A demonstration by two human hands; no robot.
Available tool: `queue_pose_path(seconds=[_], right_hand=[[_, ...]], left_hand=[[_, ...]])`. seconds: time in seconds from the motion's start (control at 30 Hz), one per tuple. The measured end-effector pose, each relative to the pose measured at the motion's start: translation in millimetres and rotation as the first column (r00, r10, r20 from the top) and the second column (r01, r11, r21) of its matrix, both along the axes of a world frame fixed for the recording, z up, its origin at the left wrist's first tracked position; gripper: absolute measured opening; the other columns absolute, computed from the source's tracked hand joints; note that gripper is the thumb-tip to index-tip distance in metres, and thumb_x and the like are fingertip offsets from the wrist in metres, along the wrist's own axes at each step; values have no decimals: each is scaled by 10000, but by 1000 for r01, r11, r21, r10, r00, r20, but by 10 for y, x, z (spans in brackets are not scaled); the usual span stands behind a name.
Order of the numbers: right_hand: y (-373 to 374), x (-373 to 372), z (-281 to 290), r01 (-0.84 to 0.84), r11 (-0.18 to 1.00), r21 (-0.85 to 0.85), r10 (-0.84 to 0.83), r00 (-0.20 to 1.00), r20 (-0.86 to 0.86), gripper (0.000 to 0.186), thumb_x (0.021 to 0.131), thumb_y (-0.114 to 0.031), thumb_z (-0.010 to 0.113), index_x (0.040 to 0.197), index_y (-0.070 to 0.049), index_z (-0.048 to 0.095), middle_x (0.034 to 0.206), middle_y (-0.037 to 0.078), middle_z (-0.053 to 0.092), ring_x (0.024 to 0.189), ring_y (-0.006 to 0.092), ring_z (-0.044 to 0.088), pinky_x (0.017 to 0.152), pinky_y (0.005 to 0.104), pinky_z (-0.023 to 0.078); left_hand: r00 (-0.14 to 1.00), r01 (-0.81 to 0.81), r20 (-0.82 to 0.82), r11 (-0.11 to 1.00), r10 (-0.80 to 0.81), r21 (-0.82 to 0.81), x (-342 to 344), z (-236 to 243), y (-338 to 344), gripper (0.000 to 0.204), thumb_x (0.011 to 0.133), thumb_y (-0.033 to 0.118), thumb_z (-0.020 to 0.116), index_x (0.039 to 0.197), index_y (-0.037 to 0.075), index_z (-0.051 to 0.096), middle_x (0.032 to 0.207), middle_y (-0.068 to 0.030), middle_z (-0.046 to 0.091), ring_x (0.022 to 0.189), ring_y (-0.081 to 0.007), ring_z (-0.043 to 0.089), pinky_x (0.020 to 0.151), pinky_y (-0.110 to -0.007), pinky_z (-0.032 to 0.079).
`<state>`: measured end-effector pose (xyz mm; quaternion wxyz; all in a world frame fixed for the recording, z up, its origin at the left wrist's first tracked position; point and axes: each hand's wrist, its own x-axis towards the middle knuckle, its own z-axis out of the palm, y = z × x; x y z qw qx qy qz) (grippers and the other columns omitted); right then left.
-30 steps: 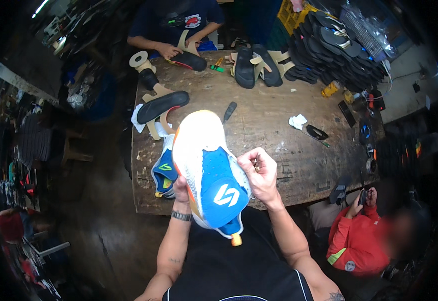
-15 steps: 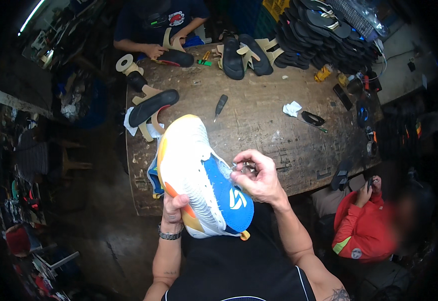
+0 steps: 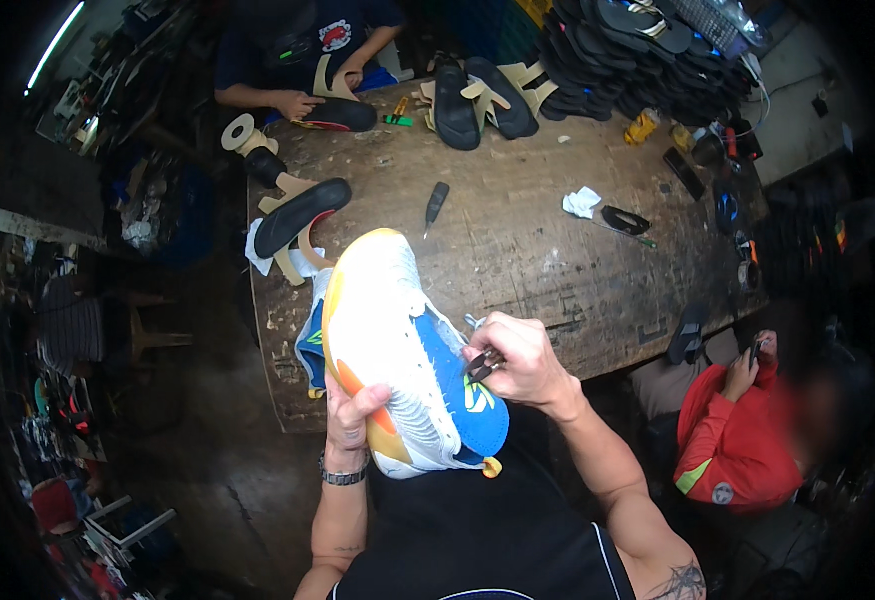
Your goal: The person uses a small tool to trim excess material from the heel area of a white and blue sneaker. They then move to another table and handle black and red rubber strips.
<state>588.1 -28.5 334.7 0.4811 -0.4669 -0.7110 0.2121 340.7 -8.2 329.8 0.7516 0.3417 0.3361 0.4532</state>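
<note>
A white sneaker with blue side, yellow-orange sole and a white logo is tilted in front of my chest. My left hand grips it from below along the sole, thumb on the side. At the blue panel's edge, my right hand is closed around a small dark metal tool. The tool's tip touches or nearly touches the blue panel; its exact kind is mostly hidden by my fingers. Behind the held sneaker, partly covered, a second blue shoe rests at the table edge.
On the worn wooden table lie a dark-handled awl-like tool, white crumpled paper and a black sandal. A co-worker's hands hold a sandal at the far side. Sandal soles are heaped far right; a person in red sits right.
My right hand has turned and moved slightly down over the blue panel, the dark tool's tip now showing below the fingers. The sneaker has stayed nearly in place.
</note>
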Motion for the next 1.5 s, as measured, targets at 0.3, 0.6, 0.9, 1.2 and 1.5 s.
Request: queue_pose_path(seconds=[0.3,0.6,0.9,1.2,1.5], right_hand=[[-161,256,-19,-58,933,-356,-167,805,-569,78,869,-34,723,843,-19,652,776,-11,628,709,51,539,636,222,432],[172,55,160,91,971,-221,-138,968,-211,265,732,-5,768,978,2,669,831,73,620,738,132,619,647,262,495],[285,-55,57,165,986,6,-165,986,39,114,746,31,722,822,-10,647,739,100,628,604,282,642,554,365,517],[190,-20,-109,44,969,-242,-166,844,-510,59,834,9,704,837,10,646,776,5,627,644,59,522,591,228,423],[314,-36,114,107,986,-131,-121,987,-103,212,741,-37,729,940,-27,657,851,105,647,741,258,670,648,361,541]], left_hand=[[997,52,54,990,-45,-134,49,76,44,740,747,110,711,1408,-31,411,1216,-170,606,1096,-275,642,960,-401,550],[999,46,30,993,-43,-112,147,134,63,763,747,138,731,1410,-43,399,1210,-179,616,1097,-278,648,957,-403,554],[996,28,-89,999,-27,17,154,32,81,753,784,152,732,1430,-31,391,1263,-184,612,1105,-293,664,960,-415,572],[997,29,71,993,-21,-117,151,98,65,728,777,140,728,1404,-44,408,1210,-182,628,1093,-284,662,955,-405,569],[997,55,63,996,-50,-67,166,135,64,678,780,84,731,1383,-35,443,1222,-158,623,1081,-252,658,950,-378,555]])
